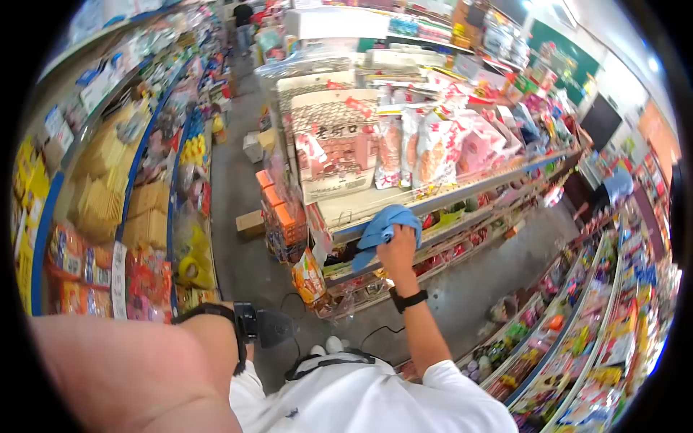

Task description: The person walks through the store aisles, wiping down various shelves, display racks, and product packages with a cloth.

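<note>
My right hand is closed around a bunched blue cloth. The cloth lies against the front edge of a shelf, and part of it hangs down over that edge. Just behind it on the shelf stand a large beige printed bag and several red-and-white snack packets. At the lower left, my left hand looms blurred and very close to the camera, with its fingers out of view. A black strap with a dark device sits beside it on my left arm.
Shelves full of packets and boxes line the left side across an aisle. Orange boxes and an orange snack bag stand at the shelf's near corner. More stocked shelves curve along the right. Two people are farther off. A black cable lies on the floor.
</note>
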Tool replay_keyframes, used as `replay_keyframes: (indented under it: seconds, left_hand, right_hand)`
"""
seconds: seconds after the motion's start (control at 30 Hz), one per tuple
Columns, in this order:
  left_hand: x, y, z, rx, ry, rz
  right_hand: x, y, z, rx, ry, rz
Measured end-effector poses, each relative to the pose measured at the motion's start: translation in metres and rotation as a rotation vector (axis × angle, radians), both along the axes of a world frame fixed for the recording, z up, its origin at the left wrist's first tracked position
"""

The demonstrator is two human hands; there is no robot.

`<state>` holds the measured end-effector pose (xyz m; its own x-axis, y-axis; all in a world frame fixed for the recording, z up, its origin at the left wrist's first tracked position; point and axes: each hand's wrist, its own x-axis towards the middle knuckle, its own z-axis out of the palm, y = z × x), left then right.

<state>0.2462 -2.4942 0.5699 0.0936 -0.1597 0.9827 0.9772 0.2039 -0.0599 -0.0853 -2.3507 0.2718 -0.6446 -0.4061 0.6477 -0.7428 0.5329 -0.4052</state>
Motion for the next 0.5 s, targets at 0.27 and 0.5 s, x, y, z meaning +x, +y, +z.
replay_keyframes:
  seconds: [0.27,0.5]
  left_hand:
    - [-0.044,0.007,-0.006,0.034,-0.033,-0.14]
    - [-0.085,0.022,-0.024,0.074,0.0,-0.259]
  right_hand:
    - [-0.025,0.022,0.012,0.006,-0.082,-0.096]
    - [0.023,0.002,0.015,0.038,-0.071,-0.013]
